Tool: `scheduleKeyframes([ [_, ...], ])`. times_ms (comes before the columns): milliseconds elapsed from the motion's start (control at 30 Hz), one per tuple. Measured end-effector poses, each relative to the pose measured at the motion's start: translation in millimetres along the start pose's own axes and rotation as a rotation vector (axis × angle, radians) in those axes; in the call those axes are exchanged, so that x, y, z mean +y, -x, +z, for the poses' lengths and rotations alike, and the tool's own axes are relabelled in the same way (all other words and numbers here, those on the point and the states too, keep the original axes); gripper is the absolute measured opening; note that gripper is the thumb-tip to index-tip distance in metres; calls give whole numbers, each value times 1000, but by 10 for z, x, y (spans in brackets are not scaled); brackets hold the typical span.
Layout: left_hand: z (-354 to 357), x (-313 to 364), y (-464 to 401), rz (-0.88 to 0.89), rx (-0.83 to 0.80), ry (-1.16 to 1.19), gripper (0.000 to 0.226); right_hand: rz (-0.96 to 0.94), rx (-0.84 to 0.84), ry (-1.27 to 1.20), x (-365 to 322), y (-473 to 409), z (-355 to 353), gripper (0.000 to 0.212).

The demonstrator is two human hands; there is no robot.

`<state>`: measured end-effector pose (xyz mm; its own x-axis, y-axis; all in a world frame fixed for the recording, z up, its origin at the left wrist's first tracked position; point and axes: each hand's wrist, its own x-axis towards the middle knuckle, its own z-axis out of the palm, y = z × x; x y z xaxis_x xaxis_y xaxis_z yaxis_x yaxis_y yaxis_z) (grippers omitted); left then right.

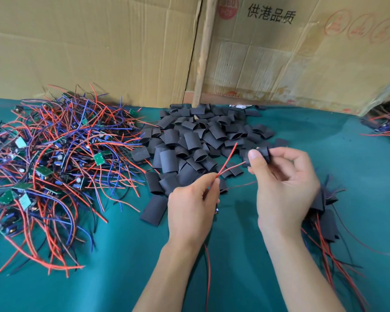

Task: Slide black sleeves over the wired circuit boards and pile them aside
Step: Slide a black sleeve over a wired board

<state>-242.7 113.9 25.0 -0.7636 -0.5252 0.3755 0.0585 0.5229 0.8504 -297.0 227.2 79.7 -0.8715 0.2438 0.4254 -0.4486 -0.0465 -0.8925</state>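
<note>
My left hand (190,208) pinches the red wires (227,161) of a circuit board, which is mostly hidden under the hand. The wire tips point up and right toward a black sleeve (260,154). My right hand (284,183) holds that sleeve between thumb and fingers just above the table. A heap of loose black sleeves (196,143) lies behind both hands. A big tangle of green circuit boards with red, blue and black wires (54,158) fills the left. Sleeved boards (324,212) lie piled to the right of my right wrist.
Everything sits on a teal cloth table (245,255). Flattened cardboard boxes (122,46) stand upright along the back edge. More wired parts (387,127) lie at the far right edge.
</note>
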Motion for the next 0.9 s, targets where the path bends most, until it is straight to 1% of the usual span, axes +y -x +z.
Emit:
scheduleKeyframes([
  [133,-13,30,21,82,-55,-20,32,121,5,-121,13,-59,-29,24],
  [200,-20,35,18,97,-71,-31,36,160,-18,-174,8,-77,-41,23],
  [300,-32,42,14,119,-92,-73,37,222,-64,-236,-5,-119,-75,21],
  [400,-42,56,13,146,-109,-116,38,264,-106,-236,-32,-163,-101,19],
  [467,-41,50,13,155,-122,-132,39,275,-104,-237,-36,-190,-125,19],
  [600,-33,46,16,163,-118,-131,31,293,-98,-225,-21,-219,-164,19],
  [733,-36,55,15,171,-103,-146,37,307,-209,-127,8,-204,-169,22],
  [900,-25,48,7,173,-88,-112,28,377,-371,-83,50,-122,-107,31],
])
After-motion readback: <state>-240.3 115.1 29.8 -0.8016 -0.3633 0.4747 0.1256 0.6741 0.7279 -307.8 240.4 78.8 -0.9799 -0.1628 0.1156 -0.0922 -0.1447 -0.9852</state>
